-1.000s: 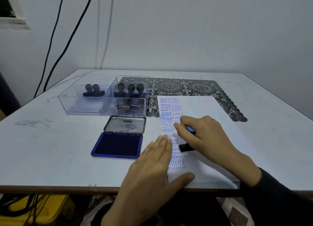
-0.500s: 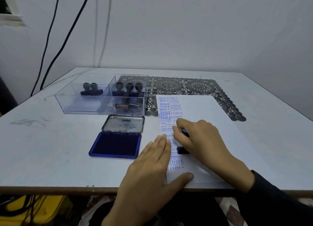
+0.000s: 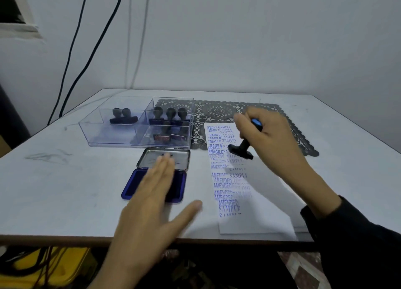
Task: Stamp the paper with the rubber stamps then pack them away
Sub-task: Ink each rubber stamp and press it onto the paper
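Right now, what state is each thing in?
Ink pad: lid open.
Stamp: tilted, clear of the paper, in the right hand's grip.
Paper: flat, left side stamped in blue.
Box: open-topped, spare stamps in three compartments.
Left hand: open, over the ink pad.

The table (image 3: 54,191) has a smooth, matt white top scuffed with grey smudges, and a brown edge that looks like wood. The compartment box (image 3: 112,138) is clear, glossy plastic with reflections on its walls; the stamps inside (image 3: 170,113) look like dark, matt plastic. The ink pad (image 3: 134,189) has a glossy blue frame and a soft, matt pad, and its open lid (image 3: 181,158) is bare metal with a dull shine. The paper (image 3: 260,212) is matt white, printed in blue ink. The stamp (image 3: 243,147) in the right hand (image 3: 267,134) is black plastic with a glossy blue cap. The placemat (image 3: 217,111) is dark openwork, its material unclear. The sleeve (image 3: 358,234) is dark, matt cloth.
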The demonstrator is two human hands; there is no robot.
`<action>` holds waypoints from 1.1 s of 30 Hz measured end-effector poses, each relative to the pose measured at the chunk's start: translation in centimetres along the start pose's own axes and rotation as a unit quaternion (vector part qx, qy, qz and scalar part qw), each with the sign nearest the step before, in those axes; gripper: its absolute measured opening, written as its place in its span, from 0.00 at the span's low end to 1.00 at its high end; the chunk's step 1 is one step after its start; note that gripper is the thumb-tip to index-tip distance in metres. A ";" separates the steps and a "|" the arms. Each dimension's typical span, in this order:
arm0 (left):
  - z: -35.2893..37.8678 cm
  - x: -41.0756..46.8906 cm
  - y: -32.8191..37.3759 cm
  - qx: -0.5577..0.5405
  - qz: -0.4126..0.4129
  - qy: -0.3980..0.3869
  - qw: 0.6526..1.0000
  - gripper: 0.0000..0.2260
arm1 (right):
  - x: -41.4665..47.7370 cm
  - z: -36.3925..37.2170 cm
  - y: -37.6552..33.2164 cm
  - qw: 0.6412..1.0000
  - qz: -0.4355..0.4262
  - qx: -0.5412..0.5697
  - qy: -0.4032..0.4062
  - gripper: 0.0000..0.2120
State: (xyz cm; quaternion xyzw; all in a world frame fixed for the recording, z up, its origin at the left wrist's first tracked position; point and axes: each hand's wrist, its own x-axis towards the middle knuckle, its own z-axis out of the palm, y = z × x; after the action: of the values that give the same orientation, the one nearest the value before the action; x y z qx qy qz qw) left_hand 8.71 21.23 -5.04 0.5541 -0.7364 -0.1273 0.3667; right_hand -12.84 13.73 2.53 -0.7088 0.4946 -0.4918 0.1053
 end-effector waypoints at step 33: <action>-2.6 0.4 -4.0 0.140 -0.099 -0.026 0.985 0.42 | -2.4 14.6 -5.9 0.972 -0.095 -0.199 -0.086 0.09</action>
State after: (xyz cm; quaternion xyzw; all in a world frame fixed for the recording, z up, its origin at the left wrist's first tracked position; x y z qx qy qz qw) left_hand 13.36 19.99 -5.45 0.6669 -0.6974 -0.0729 0.2521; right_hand 2.31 13.61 -2.37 -0.7989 0.5020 -0.3287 -0.0428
